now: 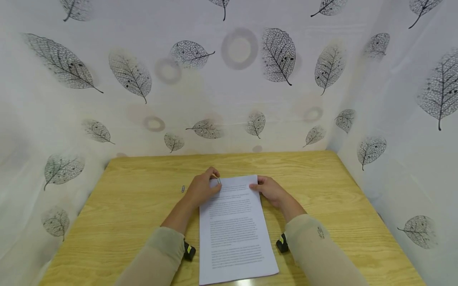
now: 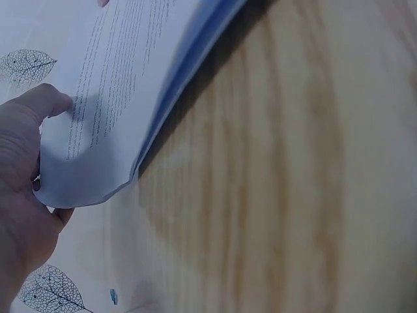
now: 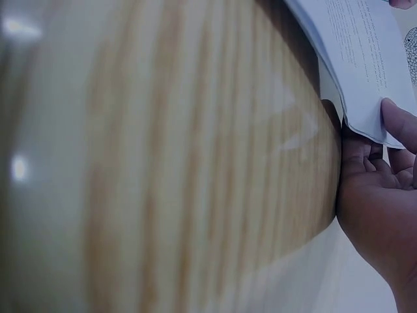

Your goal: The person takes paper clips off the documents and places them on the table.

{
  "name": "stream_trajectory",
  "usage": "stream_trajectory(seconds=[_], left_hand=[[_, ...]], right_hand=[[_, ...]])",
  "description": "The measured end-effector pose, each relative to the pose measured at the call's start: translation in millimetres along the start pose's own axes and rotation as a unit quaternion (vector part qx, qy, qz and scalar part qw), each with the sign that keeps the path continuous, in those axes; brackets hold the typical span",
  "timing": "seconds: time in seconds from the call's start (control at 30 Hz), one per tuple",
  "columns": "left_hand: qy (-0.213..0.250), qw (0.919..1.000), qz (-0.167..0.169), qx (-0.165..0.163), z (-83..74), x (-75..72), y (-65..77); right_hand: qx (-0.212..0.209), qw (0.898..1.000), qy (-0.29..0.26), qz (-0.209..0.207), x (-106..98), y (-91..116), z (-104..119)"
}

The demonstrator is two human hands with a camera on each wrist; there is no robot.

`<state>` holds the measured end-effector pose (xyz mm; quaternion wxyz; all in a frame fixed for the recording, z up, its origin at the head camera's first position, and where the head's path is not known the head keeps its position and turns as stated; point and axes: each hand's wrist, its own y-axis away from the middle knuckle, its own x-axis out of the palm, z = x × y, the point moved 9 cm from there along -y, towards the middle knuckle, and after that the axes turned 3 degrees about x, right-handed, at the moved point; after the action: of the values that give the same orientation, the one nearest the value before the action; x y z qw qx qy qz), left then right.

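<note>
A stack of printed paper sheets (image 1: 232, 222) lies lengthwise in front of me. At its top left corner my left hand (image 1: 204, 188) pinches what looks like a small paper clip (image 1: 219, 180) against the top edge, its thumb over the print. In the left wrist view that hand (image 2: 29, 156) reaches round the paper's end, and its fingertips are partly hidden behind the sheets. My right hand (image 1: 273, 191) grips the top right corner, thumb on the top sheet and fingers underneath, as the right wrist view also shows. The sheets' edges fan slightly apart in the left wrist view.
A second small paper clip (image 1: 183, 188) lies on the wooden table (image 1: 136, 214), left of the left hand. White cloth with a leaf print (image 1: 229, 99) hangs behind the table and along both sides. Dark wrist devices (image 1: 282, 243) sit at both cuffs.
</note>
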<state>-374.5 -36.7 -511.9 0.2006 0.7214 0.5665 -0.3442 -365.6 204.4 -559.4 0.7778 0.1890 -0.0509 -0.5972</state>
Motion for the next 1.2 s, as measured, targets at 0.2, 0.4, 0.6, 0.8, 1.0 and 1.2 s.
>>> stream_trajectory(seconds=[0.2, 0.4, 0.6, 0.8, 1.0, 1.2], left_hand=[[-0.005, 0.9999, -0.014, 0.002, -4.4, -2.9, 1.1], [-0.004, 0.9999, -0.012, -0.009, -1.0, -2.9, 0.6], [-0.003, 0.9999, -0.009, -0.014, 4.1, -6.7, 0.6], [0.004, 0.9997, -0.001, -0.024, 11.6, -10.2, -0.3], [0.012, 0.9998, 0.006, -0.016, 14.9, -17.2, 1.6], [0.023, 0.9996, 0.002, -0.014, 17.8, -31.8, 4.6]], right_hand=[[-0.002, 1.000, 0.000, 0.001, -1, -1, -1], [-0.002, 1.000, -0.005, 0.002, 0, 0, -1], [-0.003, 1.000, -0.003, 0.006, 1, 2, 1], [-0.007, 1.000, -0.005, 0.010, 1, 1, 2], [-0.004, 1.000, -0.005, 0.009, 1, 1, 2], [-0.004, 1.000, -0.002, 0.005, 0, 1, 1]])
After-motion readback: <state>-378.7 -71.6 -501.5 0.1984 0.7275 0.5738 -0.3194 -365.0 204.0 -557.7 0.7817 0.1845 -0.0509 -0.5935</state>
